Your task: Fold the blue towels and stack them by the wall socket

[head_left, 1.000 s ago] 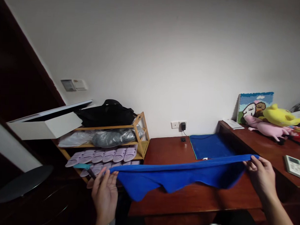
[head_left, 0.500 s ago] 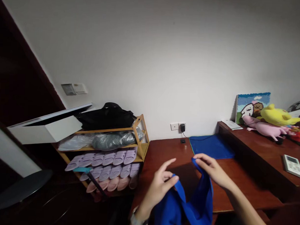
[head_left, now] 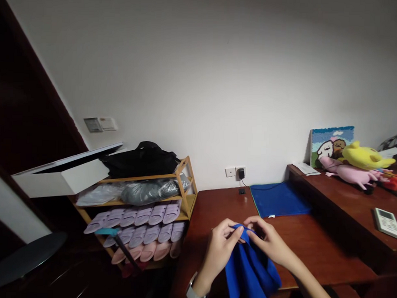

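A bright blue cloth (head_left: 248,272) hangs in folds from both my hands, above the front of the reddish-brown wooden table (head_left: 216,206). My left hand (head_left: 223,243), with a watch (head_left: 196,292) on its wrist, pinches the cloth's upper edge between thumb and fingers. Close beside it, my right hand (head_left: 268,240) pinches the same edge, the fingertips of the two hands almost meeting. Behind them a second blue cloth (head_left: 278,199) lies flat at the back of the table, a small white tag at its front edge.
To the left stands a wooden rack (head_left: 186,187) with rows of slippers (head_left: 157,212), a black bag (head_left: 142,160) and a white box (head_left: 64,174). On the raised ledge at right are plush toys (head_left: 364,155), a picture (head_left: 332,145) and a white remote-like device (head_left: 388,223). A black plug (head_left: 241,173) sits in the wall socket.
My hands have come together from apart, bringing the two held parts of the blue cloth's edge close to each other. The cloth now hangs gathered instead of draped between them.
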Demonstrator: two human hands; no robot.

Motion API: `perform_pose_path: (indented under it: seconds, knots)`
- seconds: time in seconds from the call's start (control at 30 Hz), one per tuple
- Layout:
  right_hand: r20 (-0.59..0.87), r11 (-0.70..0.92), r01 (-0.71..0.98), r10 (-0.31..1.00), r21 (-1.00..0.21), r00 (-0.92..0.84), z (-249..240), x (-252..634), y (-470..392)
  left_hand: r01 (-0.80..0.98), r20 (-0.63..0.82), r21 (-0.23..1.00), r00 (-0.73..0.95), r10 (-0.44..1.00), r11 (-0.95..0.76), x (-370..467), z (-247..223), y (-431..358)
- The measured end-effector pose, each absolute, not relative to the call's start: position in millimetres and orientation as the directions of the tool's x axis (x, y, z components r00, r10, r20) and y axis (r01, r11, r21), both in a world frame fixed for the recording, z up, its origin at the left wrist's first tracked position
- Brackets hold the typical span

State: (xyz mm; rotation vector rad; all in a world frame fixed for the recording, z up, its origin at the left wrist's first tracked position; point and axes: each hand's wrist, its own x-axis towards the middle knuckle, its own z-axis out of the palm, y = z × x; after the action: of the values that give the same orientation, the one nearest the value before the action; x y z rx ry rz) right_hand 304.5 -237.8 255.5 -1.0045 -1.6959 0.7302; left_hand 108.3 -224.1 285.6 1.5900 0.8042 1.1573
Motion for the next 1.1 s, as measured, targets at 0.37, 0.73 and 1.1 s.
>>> perform_pose_path:
  seconds: [0.37, 0.73, 1.1]
  knots:
    - [0.712, 0.606, 0.449, 0.694, -0.656, 0.103, 226.4, 270.4, -272.7, -0.019, 0.344, 0.935, 0.3, 0.89, -0.355, 119.9, 277.2, -234.0]
    - [0.505, 0.447, 0.317, 0.853, -0.837, 0.132, 246.6, 315.5, -272.2, 0.314, 0.4, 0.848, 0.147, 0.905, -0.426, 83.5, 286.8, -219.1]
    - [0.352, 0.172, 0.561, 0.908, -0.809, 0.228, 263.1, 511.0, -303.1, 0.64, 0.673, 0.728, -0.599, 0.433, -0.247, -111.4, 286.1, -158.3]
